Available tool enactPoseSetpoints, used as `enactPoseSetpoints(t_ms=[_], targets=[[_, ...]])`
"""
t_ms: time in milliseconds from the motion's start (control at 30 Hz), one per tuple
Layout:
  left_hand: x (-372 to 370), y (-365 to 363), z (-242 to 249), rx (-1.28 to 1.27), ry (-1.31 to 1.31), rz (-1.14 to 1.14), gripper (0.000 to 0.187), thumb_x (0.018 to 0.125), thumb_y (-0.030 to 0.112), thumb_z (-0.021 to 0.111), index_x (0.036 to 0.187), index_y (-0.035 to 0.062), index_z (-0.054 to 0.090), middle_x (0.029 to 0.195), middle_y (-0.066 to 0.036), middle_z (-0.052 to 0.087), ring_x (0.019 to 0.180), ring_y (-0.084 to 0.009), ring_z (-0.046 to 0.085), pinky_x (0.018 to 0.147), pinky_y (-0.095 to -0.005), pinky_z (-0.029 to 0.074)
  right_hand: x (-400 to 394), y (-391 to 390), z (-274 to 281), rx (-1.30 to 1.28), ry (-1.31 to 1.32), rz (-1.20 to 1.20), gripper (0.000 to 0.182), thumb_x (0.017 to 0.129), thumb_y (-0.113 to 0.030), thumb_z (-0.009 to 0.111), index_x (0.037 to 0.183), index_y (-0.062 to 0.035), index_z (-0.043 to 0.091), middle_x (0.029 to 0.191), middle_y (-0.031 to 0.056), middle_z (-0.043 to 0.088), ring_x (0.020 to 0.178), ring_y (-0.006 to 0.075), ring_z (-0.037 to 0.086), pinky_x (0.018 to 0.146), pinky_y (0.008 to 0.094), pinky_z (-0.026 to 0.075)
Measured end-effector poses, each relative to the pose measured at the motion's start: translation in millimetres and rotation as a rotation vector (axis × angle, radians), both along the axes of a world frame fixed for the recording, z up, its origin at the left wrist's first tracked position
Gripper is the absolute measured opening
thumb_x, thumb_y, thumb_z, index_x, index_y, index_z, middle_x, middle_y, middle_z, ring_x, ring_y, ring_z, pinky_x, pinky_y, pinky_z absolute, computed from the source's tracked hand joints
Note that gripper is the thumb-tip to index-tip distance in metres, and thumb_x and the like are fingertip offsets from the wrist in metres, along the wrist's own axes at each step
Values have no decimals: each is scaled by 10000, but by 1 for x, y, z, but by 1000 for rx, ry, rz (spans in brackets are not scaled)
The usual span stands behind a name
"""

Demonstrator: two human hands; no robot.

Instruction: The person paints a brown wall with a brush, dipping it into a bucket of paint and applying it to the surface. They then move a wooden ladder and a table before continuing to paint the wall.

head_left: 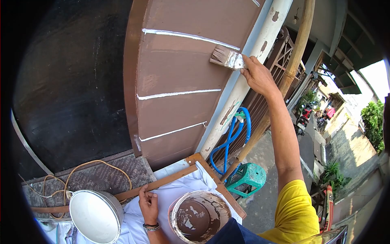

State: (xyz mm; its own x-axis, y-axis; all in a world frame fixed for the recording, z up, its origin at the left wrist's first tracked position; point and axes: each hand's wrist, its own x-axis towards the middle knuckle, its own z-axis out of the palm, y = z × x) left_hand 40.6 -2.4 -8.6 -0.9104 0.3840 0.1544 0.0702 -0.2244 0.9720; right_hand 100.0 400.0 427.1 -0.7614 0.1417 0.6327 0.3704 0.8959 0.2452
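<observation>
My right hand is closed around a wide paintbrush, its brown-stained bristles against the brown wall panel near the panel's right edge. The brush lies just below a white line on the panel. Lower down, my left hand rests beside a wooden strip, fingers loosely bent and nothing visible in them. Right of that hand stands a bucket of brown paint, its inner wall smeared. To the left is a white bucket or lid-like round container.
White cloth covers much of the wooden work surface. A paint-chipped white pipe and a bamboo pole run beside the panel. Blue hose hangs near a green stool. An orange cable lies left; a motorcycle stands farther off.
</observation>
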Motion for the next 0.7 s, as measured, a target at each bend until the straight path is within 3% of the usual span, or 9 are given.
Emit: enactPoseSetpoints(t_ms=[233, 433, 533, 567, 600, 667, 700], targets=[[-8, 6, 0, -198, 125, 37, 449, 886, 5, 680, 1317, -1, 551, 671, 9, 528, 595, -63, 479, 563, -236, 415, 31, -24, -20, -17, 156, -3, 494, 933, -144, 630, 1378, 37, 517, 1045, 234, 605, 951, 420, 634, 838, 488, 508], [-8, 3, -12, -131, 191, 32, 373, 900, -3, 678, 1260, 3, 581, 683, 30, 529, 604, -45, 457, 565, -214, 390, 51, -54, -85, -322, 161, 303, 540, 940, -131, 628, 1418, 59, 462, 1098, 225, 573, 991, 402, 591, 885, 496, 461], [-14, 1, -24, -99, 138, -21, 337, 929, 55, 676, 1252, 13, 591, 736, 23, 569, 629, -47, 487, 577, -217, 405, 47, -71, -102, -297, 122, 483, 527, 965, -143, 608, 1421, 62, 443, 1087, 224, 558, 994, 407, 578, 866, 478, 472], [-14, -1, -27, -81, 112, -47, 329, 937, 73, 676, 1250, 16, 593, 750, 19, 583, 635, -49, 497, 581, -220, 413, 50, -79, -108, -387, 124, 516, 521, 969, -146, 601, 1423, 54, 443, 1082, 223, 555, 987, 406, 575, 866, 478, 470], [-10, -5, -24, -22, 44, -78, 312, 998, 215, 629, 1245, 27, 606, 804, 7, 626, 649, -60, 527, 596, -215, 427, 58, -90, -112, -476, 123, 545, 515, 973, -148, 595, 1425, 46, 443, 1076, 223, 551, 980, 405, 572, 866, 478, 469], [14, -25, -4, -51, -90, -86, 363, 1024, 313, 581, 1251, 31, 604, 822, 2, 644, 648, -66, 538, 596, -208, 427, 83, -101, -132, -672, 141, 595, 509, 995, -171, 570, 1454, 4, 437, 1078, 217, 548, 984, 386, 574, 905, 459, 461], [25, -36, 9, -62, -154, -90, 397, 1037, 362, 557, 1254, 33, 604, 832, 0, 653, 647, -68, 544, 596, -204, 427, 98, -105, -145, -784, 139, 640, 535, 1015, -219, 563, 1467, 30, 422, 1189, 215, 552, 1094, 360, 567, 983, 422, 439]])
